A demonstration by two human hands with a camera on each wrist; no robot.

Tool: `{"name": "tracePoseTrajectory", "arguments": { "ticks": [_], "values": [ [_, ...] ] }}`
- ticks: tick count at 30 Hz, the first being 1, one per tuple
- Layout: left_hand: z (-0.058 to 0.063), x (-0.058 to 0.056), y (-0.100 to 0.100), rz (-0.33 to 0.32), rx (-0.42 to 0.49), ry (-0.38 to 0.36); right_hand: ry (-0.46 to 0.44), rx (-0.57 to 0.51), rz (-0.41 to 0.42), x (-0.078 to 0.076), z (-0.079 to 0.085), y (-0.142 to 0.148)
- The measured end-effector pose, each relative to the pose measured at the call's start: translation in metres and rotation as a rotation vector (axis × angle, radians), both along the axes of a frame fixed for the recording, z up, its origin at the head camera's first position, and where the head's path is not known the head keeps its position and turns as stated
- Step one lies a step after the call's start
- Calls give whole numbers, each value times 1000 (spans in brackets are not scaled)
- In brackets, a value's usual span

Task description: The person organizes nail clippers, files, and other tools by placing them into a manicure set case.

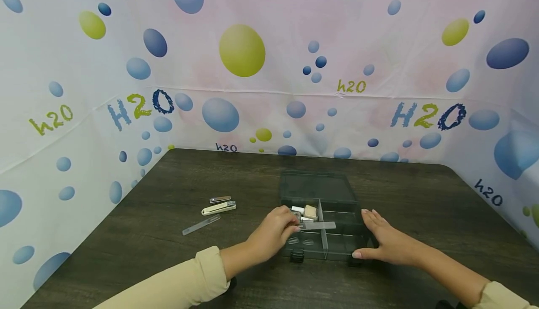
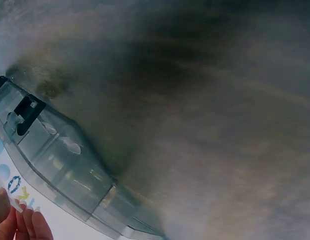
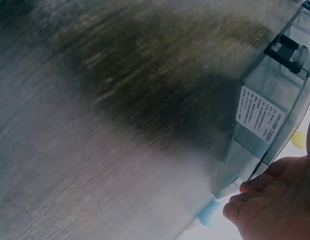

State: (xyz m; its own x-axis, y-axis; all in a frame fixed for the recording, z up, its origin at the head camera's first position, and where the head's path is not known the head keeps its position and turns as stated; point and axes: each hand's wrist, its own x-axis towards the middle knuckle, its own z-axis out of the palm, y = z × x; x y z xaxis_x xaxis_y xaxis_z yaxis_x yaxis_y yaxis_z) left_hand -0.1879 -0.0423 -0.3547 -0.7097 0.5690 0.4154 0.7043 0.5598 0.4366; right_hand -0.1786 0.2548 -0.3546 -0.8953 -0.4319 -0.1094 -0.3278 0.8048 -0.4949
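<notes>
While the left hand (image 1: 273, 235) pinches a flat, translucent strip (image 1: 318, 225) by one end, the spread right hand (image 1: 389, 241) touches the side of a smoky, see-through plastic box (image 1: 339, 254).
That contact probably keeps the box still; the strip extends over its open compartments (image 1: 342, 241), past the pale divider (image 1: 321, 213).

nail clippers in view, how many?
2: small nail clipper and cream nail clipper just nearer the camera, both left of the divided box. Left hand covers part of the box; others may be hidden.
</notes>
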Motion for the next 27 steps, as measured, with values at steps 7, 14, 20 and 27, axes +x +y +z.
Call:
{"name": "tracePoseTrajectory", "arguments": {
  "ticks": [7,14,20,27],
  "values": [
    [4,-6,15,-25,-84,15,-1,-6,-6,0,1,0],
    [4,-8,30,-67,-220,51,-4,-7,-7,0,0,-1],
    [9,-8,46,-61,-384,127,8,-2,-11,0,0,-1],
    [11,-14,62,-55,-488,204,8,-4,-8,0,0,-1]
  ]
}}
